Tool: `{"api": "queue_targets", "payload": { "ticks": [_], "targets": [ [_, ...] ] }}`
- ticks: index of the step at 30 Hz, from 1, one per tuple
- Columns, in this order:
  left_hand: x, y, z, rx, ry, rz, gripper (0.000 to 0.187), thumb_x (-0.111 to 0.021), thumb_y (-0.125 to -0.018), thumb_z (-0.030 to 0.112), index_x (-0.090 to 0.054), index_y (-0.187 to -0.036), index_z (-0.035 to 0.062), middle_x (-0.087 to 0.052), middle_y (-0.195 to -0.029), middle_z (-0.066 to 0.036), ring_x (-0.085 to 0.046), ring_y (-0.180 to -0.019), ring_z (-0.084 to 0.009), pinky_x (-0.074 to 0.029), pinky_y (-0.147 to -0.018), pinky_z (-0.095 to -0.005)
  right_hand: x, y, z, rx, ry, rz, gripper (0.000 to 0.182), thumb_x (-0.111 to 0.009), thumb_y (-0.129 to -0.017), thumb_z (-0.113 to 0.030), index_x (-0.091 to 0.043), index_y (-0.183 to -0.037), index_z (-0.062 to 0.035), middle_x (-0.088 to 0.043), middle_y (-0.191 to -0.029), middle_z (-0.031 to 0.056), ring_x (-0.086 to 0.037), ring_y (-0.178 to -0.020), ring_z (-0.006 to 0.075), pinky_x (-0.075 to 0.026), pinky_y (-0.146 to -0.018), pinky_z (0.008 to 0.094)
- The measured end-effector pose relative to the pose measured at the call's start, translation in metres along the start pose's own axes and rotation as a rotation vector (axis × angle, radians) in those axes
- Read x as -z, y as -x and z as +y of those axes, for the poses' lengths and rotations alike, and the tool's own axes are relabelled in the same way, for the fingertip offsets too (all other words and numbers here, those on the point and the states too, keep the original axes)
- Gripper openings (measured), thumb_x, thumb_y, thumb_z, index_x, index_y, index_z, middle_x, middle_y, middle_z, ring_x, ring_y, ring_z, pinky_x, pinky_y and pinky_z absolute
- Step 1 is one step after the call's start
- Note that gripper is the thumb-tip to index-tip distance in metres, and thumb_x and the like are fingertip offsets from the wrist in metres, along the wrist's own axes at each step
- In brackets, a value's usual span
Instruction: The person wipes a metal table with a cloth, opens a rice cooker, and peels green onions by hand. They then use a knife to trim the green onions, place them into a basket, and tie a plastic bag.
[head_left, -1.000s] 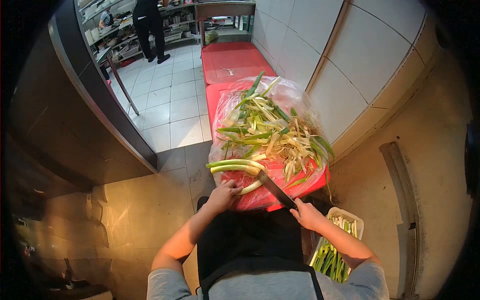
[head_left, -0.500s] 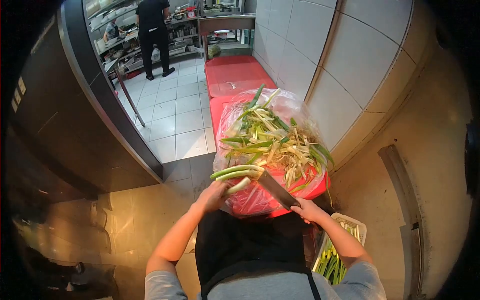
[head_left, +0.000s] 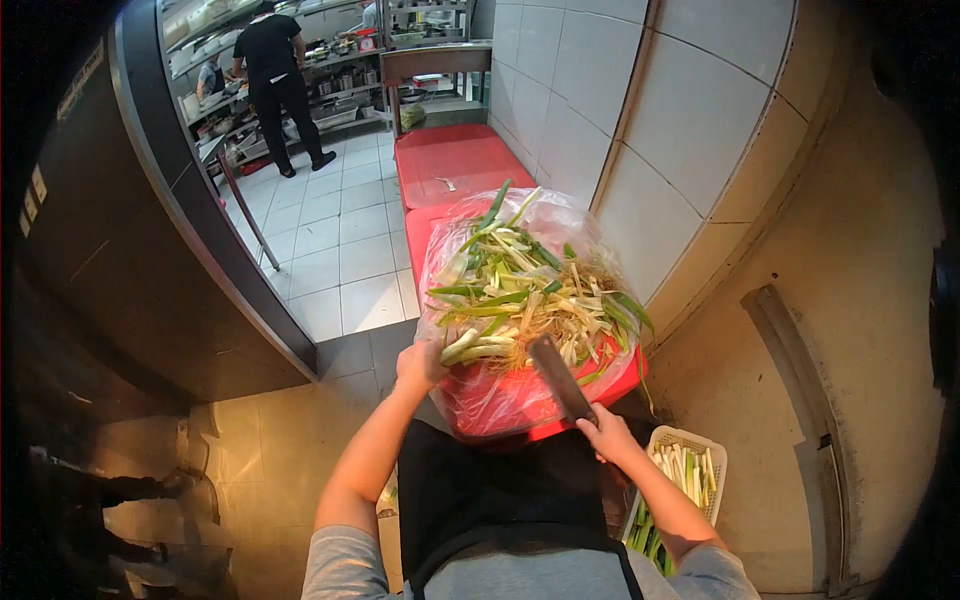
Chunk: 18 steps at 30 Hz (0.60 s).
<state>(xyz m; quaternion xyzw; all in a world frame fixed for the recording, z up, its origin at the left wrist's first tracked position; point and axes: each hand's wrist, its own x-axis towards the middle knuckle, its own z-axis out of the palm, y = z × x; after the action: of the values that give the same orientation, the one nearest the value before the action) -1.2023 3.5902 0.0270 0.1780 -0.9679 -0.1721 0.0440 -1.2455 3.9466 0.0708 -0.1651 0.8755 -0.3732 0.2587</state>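
Note:
My left hand [head_left: 421,366] is closed round the left end of a bunch of green onions [head_left: 478,347], at the left edge of the red surface. Their pale stalks point right, ending in brown roots close to the cleaver's tip. My right hand [head_left: 609,436] grips the handle of a cleaver [head_left: 561,378], its blade slanting up and left over the plastic. Just beyond lies a heap of onion trimmings [head_left: 520,265], with green leaves, dry skins and roots, on a clear plastic bag [head_left: 490,405]. My left fingers are partly hidden.
Red tabletops or stools [head_left: 465,165] run forward along the white tiled wall [head_left: 560,90]. A white basket [head_left: 718,455] of green onions stands low at my right. A person in black [head_left: 275,85] stands by the kitchen shelves. A dark partition [head_left: 150,250] rises at left.
My left hand has moved forward with the green onions, whose root ends now sit beside the trimmings. The cleaver blade has come apart from the stalks. The view has shifted slightly.

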Motion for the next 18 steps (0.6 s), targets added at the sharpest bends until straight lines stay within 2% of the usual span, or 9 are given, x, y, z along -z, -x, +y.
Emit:
{"api": "queue_targets", "payload": {
  "ticks": [1,3,6,9,10,13,14,15,18],
  "targets": [
    [0.007,0.002,0.010,-0.007,-0.014,-0.007,0.035,-0.069,-0.065,0.027,-0.061,-0.094,0.0097,-0.063,-0.087,-0.015,-0.062,-0.081,-0.0325,-0.049,-0.069,-0.0414,-0.007,0.002,-0.002,0.096,-0.052,0.003,0.034,-0.054,-0.088,-0.023,-0.047,-0.114,-0.0033,-0.047,-0.051,0.0066,-0.049,-0.038,0.0150,-0.040,-0.037,0.0298],
    [0.022,0.015,0.029,0.002,-0.019,-0.038,0.034,-0.068,-0.065,0.028,-0.062,-0.092,0.0092,-0.064,-0.084,-0.016,-0.062,-0.079,-0.0326,-0.050,-0.068,-0.0417,-0.020,-0.007,0.003,0.117,-0.007,-0.039,0.036,-0.054,-0.088,-0.022,-0.046,-0.118,-0.0041,-0.048,-0.052,0.0069,-0.049,-0.038,0.0149,-0.040,-0.037,0.0295],
    [0.029,0.040,0.038,0.043,0.094,-0.062,0.034,-0.068,-0.063,0.032,-0.064,-0.087,0.0081,-0.064,-0.081,-0.016,-0.062,-0.077,-0.0332,-0.050,-0.067,-0.0428,-0.023,-0.008,0.014,0.084,-0.002,-0.023,0.032,-0.054,-0.087,-0.021,-0.048,-0.113,-0.0032,-0.049,-0.052,0.0075,-0.049,-0.037,0.0150,-0.040,-0.037,0.0299],
    [0.009,0.070,0.026,0.026,0.082,-0.219,0.038,-0.068,-0.063,0.033,-0.062,-0.087,0.0047,-0.064,-0.084,-0.016,-0.062,-0.078,-0.0344,-0.049,-0.069,-0.0436,-0.011,-0.003,0.031,-0.051,-0.048,0.029,0.028,-0.054,-0.087,-0.021,-0.049,-0.107,-0.0017,-0.050,-0.053,0.0086,-0.050,-0.037,0.0154,-0.040,-0.037,0.0305],
    [-0.006,0.078,0.022,0.026,0.098,-0.171,0.040,-0.069,-0.063,0.033,-0.061,-0.088,0.0035,-0.064,-0.086,-0.016,-0.061,-0.079,-0.0348,-0.049,-0.070,-0.0438,-0.008,-0.002,0.030,-0.083,0.001,0.059,0.026,-0.056,-0.086,-0.024,-0.049,-0.098,-0.0017,-0.057,-0.061,0.0164,-0.055,-0.041,0.0241,-0.044,-0.043,0.0368],
    [-0.032,0.092,0.021,0.061,0.138,-0.098,0.045,-0.069,-0.063,0.035,-0.058,-0.090,0.0005,-0.063,-0.090,-0.018,-0.060,-0.082,-0.0358,-0.048,-0.073,-0.0442,-0.001,0.009,0.015,-0.078,0.048,0.056,0.025,-0.056,-0.085,-0.023,-0.048,-0.096,-0.0015,-0.059,-0.067,0.0196,-0.060,-0.053,0.0315,-0.046,-0.051,0.0403],
    [-0.036,0.095,0.024,0.103,0.148,-0.115,0.047,-0.069,-0.064,0.036,-0.057,-0.092,-0.0001,-0.062,-0.091,-0.019,-0.060,-0.084,-0.0359,-0.048,-0.074,-0.0441,-0.010,0.004,0.034,0.088,0.126,0.115,0.025,-0.056,-0.085,-0.022,-0.048,-0.096,-0.0010,-0.061,-0.075,0.0227,-0.060,-0.072,0.0396,-0.046,-0.062,0.0442],
    [-0.036,0.099,0.029,0.147,0.158,-0.135,0.049,-0.069,-0.064,0.037,-0.057,-0.093,-0.0008,-0.062,-0.093,-0.019,-0.060,-0.085,-0.0361,-0.048,-0.075,-0.0440,-0.011,0.014,0.012,0.140,0.086,0.107,0.026,-0.055,-0.085,-0.022,-0.048,-0.096,-0.0001,-0.060,-0.079,0.0244,-0.056,-0.085,0.0435,-0.044,-0.069,0.0473],
    [-0.024,0.096,0.040,0.266,0.160,-0.327,0.052,-0.069,-0.063,0.038,-0.057,-0.096,-0.0004,-0.062,-0.092,-0.022,-0.060,-0.087,-0.0358,-0.047,-0.077,-0.0424,-0.030,0.014,0.007,0.261,0.166,0.067,0.027,-0.055,-0.085,-0.022,-0.047,-0.096,0.0010,-0.059,-0.079,0.0258,-0.055,-0.081,0.0446,-0.043,-0.067,0.0499]
  ]
}}
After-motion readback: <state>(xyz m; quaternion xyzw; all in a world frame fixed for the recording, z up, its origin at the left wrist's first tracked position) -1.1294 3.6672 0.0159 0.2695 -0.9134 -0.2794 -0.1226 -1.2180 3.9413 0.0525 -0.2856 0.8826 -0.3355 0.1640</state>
